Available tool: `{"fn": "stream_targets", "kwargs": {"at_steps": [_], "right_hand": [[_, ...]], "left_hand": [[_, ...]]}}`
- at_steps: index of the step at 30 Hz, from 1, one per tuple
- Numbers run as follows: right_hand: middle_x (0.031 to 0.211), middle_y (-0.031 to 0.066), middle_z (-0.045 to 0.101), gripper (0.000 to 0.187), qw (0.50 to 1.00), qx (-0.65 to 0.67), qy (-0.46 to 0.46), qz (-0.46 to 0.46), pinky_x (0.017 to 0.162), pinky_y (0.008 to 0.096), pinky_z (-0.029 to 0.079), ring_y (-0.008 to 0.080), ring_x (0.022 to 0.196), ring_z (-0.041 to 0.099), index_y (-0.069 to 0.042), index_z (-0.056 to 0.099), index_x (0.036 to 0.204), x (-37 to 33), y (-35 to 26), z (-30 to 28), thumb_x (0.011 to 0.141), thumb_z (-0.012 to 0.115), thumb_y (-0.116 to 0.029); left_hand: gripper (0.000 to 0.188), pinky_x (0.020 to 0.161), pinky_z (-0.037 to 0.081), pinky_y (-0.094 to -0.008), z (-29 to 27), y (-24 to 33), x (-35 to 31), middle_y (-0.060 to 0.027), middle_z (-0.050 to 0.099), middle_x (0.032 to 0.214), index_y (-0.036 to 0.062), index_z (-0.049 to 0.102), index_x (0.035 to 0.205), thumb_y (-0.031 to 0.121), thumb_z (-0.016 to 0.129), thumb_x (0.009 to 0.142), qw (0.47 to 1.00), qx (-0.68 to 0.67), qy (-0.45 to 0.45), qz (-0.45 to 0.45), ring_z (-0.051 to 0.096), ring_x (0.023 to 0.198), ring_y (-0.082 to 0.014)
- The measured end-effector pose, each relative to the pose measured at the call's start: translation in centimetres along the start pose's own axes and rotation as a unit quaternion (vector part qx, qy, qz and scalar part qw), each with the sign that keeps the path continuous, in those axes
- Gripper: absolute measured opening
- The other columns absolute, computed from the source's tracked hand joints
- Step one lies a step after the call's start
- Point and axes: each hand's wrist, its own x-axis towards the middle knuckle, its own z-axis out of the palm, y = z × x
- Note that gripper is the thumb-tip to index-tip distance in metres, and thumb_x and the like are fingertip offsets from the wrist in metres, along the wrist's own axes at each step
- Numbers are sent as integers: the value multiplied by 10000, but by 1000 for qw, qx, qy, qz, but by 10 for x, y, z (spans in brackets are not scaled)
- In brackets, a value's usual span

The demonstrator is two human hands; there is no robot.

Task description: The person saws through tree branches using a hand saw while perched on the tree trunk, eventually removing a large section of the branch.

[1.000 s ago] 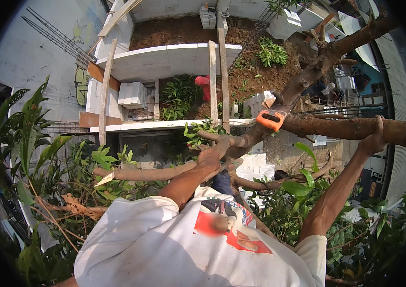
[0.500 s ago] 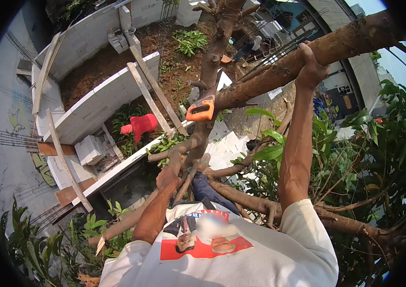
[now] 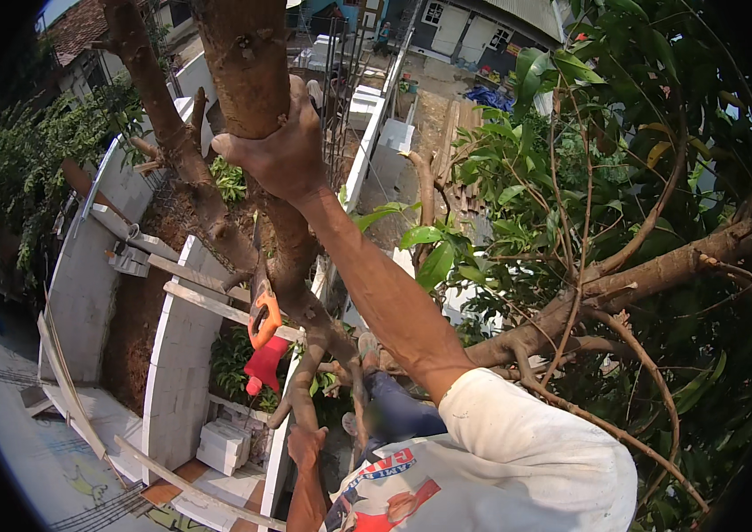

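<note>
High in a tree, my right hand (image 3: 285, 152) is wrapped round a thick upright limb (image 3: 247, 66). My left hand (image 3: 307, 445) grips a thinner, lower branch (image 3: 305, 390) close to my body. Between the two hands, a handsaw (image 3: 264, 321) with an orange handle hangs at the fork, neither hand on it. Part of its blade shows above the handle, lodged between the limb and a second limb (image 3: 190, 168); how deep it sits in the wood I cannot tell. My legs (image 3: 394, 406) stand among the lower branches.
Far below, a person in red (image 3: 265, 363) is beside pale block walls (image 3: 172, 355) and wooden planks (image 3: 203, 301). Leafy branches (image 3: 660, 284) fill the right side. Upright steel rods (image 3: 345, 97) rise behind the limb. A paved surface (image 3: 3, 372) lies at lower left.
My view has swung round, so the thick limb now stands upright at upper left instead of slanting right. Both hands keep their grips; the saw stays at the fork.
</note>
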Motion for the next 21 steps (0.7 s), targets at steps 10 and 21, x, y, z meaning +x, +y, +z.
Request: {"fn": "stream_targets", "kwargs": {"at_steps": [10, 21], "right_hand": [[1375, 253, 571, 983, 1000, 27, -2, -14, 1068, 460, 520, 388, 1250, 629, 49, 345, 1538, -25, 21, 4, 836, 903, -352], [1317, 205, 643, 658, 934, 5, -115, 337, 991, 419, 565, 290, 1180, 673, 26, 475, 1491, -263, -3, -90, 938, 791, -139]], "left_hand": [[1036, 1199, 367, -535, 31, -40, 69, -357, 475, 1483, -149, 302, 1543, 303, 874, 807, 957, -145, 184, 171, 465, 1384, -516], [1031, 1229, 305, -573, -85, 110, 85, -302, 330, 1614, -35, 250, 1623, 97, 848, 794, 873, -100, 343, 331, 329, 1491, -485]]}}
